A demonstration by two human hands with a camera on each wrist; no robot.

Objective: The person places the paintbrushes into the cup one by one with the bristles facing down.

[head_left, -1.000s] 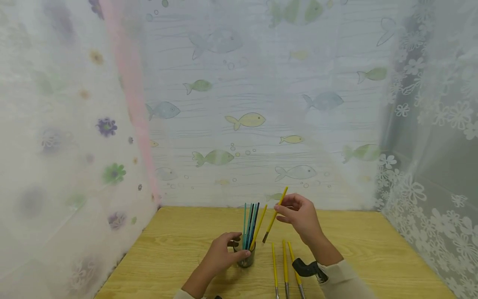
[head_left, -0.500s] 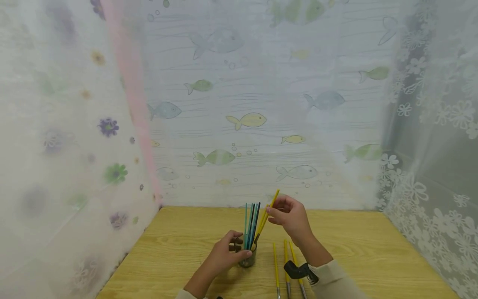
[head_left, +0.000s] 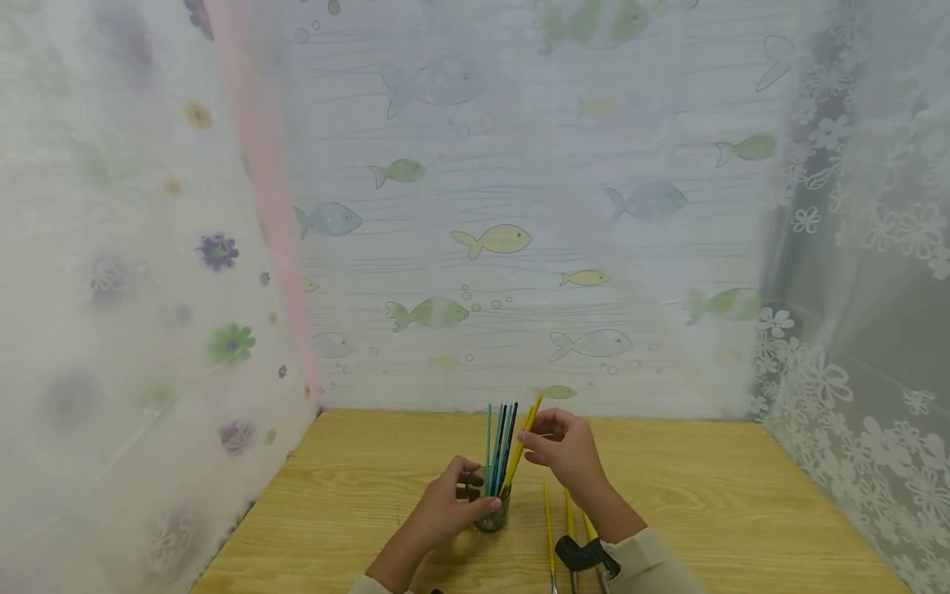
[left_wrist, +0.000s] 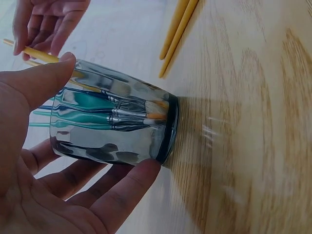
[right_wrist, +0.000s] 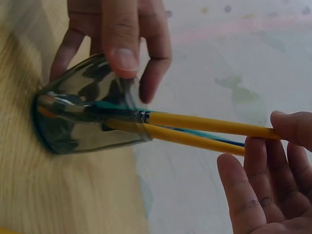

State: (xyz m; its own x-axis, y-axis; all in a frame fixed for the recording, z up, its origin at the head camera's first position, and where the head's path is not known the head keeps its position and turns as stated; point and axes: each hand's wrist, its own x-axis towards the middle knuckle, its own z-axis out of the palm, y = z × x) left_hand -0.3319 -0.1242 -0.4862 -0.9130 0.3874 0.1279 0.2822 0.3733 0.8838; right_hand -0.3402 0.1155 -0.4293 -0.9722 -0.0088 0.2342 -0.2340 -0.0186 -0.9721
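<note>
A smoky, see-through glass (head_left: 494,521) stands on the table with several teal and dark blue paintbrushes (head_left: 499,445) in it, bristles down. My left hand (head_left: 448,505) holds the glass, thumb at the rim and fingertips along the side. Between thumb and fingers, my right hand (head_left: 570,458) pinches a yellow paintbrush (right_wrist: 209,124) near its handle end. The brush slants into the glass; its metal collar sits at the rim and its bristles are inside. Another yellow paintbrush (right_wrist: 192,140) leans in the glass just beside it.
Three yellow paintbrushes (head_left: 549,528) lie on the wood-grain table (head_left: 334,511), right of the glass and partly under the right wrist's black strap piece (head_left: 579,553). Fish-printed sheeting (head_left: 490,330) hangs behind, and flowered sheets flank both sides.
My right hand has moved left and down, carrying the yellow paintbrush from beside the glass into it, bristles first. The left hand stays at the glass.
</note>
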